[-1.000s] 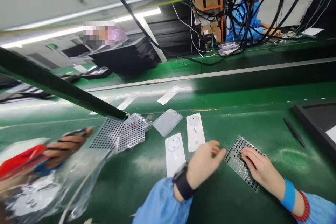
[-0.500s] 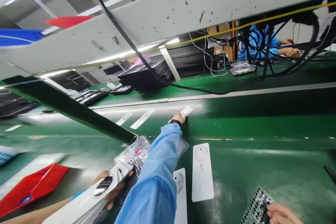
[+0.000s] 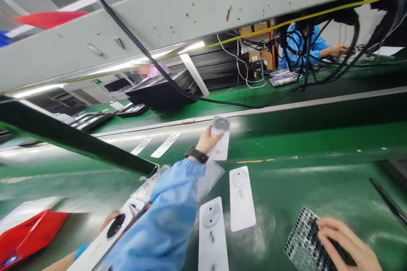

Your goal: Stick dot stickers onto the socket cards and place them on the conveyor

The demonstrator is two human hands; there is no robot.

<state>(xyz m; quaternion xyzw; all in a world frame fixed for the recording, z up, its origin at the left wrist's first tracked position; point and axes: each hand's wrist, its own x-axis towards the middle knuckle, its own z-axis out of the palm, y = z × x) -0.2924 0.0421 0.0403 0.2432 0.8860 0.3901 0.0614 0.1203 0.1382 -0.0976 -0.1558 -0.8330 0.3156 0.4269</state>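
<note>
My left hand (image 3: 208, 140), in a blue sleeve with a black watch, is closed on a white phone back cover (image 3: 222, 146) with a round camera ring, held above the green belt. My right hand (image 3: 348, 243) has its fingertips pinched at the edge of a clear sheet of black dots (image 3: 305, 237), lower right. Between my hands, one phone back cover (image 3: 242, 203) lies flat, with another cover (image 3: 213, 230) to its left. Partly behind my sleeve, a co-worker's hand (image 3: 112, 217) holds a stack of white covers (image 3: 104, 237).
Two more covers, one of them a white cover (image 3: 165, 145), lie on the belt (image 3: 305, 135) at left. A dark green post (image 3: 79, 135) slants down beside my left arm. An overhead beam (image 3: 190, 17) and hanging cables (image 3: 307, 46) cross above. A dark tool (image 3: 388, 201) lies far right.
My left hand has lifted the cover from the belt and turned it more upright. My right hand has moved farther over the dotted sheet. The view has shifted slightly right.
</note>
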